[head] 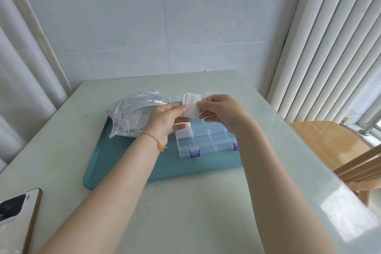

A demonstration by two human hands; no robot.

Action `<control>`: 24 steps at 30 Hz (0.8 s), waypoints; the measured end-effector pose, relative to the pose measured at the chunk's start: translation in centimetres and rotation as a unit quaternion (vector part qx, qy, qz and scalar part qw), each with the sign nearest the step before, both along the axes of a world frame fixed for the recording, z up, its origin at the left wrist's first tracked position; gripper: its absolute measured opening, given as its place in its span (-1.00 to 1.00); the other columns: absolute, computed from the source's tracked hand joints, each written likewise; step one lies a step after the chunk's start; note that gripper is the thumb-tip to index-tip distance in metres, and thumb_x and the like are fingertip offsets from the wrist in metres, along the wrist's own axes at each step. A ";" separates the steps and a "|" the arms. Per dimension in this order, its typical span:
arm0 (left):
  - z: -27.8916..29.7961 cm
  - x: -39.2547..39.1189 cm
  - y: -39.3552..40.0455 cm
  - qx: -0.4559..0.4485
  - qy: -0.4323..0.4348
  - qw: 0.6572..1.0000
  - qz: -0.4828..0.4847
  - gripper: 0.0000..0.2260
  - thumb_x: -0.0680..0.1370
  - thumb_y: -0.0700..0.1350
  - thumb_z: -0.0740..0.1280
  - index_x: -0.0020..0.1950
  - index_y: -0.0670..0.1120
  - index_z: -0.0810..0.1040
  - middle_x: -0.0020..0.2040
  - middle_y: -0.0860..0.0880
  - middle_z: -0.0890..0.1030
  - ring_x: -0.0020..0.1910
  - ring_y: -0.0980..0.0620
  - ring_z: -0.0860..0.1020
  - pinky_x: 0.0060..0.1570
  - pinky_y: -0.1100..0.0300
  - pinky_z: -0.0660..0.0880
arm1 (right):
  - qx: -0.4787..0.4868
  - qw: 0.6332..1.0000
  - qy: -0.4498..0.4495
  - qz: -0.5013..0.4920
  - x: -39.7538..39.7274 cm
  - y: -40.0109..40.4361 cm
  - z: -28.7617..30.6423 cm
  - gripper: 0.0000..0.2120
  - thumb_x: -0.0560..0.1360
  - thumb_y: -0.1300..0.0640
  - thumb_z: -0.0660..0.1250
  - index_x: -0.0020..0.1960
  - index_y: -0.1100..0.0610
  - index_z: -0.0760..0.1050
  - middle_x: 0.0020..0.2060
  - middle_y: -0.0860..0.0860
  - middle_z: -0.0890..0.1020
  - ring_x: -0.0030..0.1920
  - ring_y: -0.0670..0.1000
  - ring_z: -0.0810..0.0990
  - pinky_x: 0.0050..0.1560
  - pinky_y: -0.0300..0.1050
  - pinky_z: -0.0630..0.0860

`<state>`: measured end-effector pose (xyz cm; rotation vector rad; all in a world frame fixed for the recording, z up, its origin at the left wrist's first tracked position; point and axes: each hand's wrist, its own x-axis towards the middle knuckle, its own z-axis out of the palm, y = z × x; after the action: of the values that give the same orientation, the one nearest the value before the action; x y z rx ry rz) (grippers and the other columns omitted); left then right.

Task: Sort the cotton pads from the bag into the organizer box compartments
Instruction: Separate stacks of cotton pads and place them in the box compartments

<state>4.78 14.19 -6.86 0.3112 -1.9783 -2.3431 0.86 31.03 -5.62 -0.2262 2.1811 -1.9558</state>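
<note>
**Holding a small stack of cotton pads above the open organizer box**

Hovering over the far half of the clear organizer box (206, 140), both hands meet on a few white square cotton pads (191, 105). The left hand (165, 118) pinches the pads' lower left edge between thumb and fingertips, its other fingers loosely extended beneath. The right hand (222, 112) pinches the pads' right edge with thumb and forefinger, the remaining fingers curled under. The pads are fanned slightly, so that several corners show at their 11 o'clock side.

The box sits with its lid open on a teal tray (127, 163), toward the tray's 2 o'clock corner, with two blue latches (194, 153) on its near wall. A white stack of pads (185, 129) stands upright in the compartment at the box's 9 o'clock side, just below the left hand; the near compartments look bare.

The crinkled silver-and-clear pad bag (127, 113) lies on the tray at 10 o'clock, touching the left wrist's far side. A red-and-yellow string bracelet (156, 140) circles the left wrist.

The tray rests on a pale glossy table (195, 212). A phone (16, 212) lies at the table's 8 o'clock edge, and a wooden chair (329, 142) stands at 3 o'clock beside vertical blinds (329, 37).
</note>
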 end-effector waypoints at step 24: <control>-0.3 -2.1 -0.6 -0.649 -0.031 0.757 -0.068 -0.73 0.42 -0.22 0.24 -0.45 -0.11 0.26 -0.40 -0.19 0.36 -0.33 -0.26 0.33 -0.46 0.15 0.26 | 0.566 0.821 -0.067 0.038 -5.9 -2.7 -1.3 -0.78 0.52 -0.05 0.33 -0.21 0.08 0.50 -0.10 -0.02 0.67 -0.16 0.02 0.53 -0.12 -0.17 0.43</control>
<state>2.70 13.59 -7.20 0.1160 -3.0689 -0.4897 -5.00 28.33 -6.90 0.0313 2.7138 -0.3533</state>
